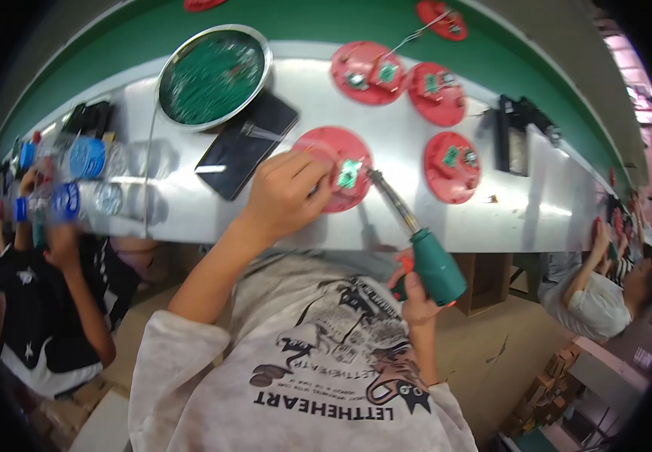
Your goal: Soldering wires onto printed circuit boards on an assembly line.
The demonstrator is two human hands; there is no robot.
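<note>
A round red plastic disc [347,200] lies on the metal table in front of me, with a small green circuit board [348,175] on it. My left hand [284,188] rests over the disc's left side, its fingers pinched together; whatever they hold is hidden. In my right hand [415,300] is a green-handled soldering gun [439,270], gripped by its handle. Its long metal barrel slants up and left, and the tip sits close to the right edge of the circuit board. I cannot tell whether the tip touches.
Similar red discs with boards [453,169] lie right and beyond. A steel bowl [268,64] of green pieces stands behind a dark flat slab [247,151]. Left are water bottles [88,157]; right, a black holder [508,135]. A person [62,301] sits left, another [605,301] right.
</note>
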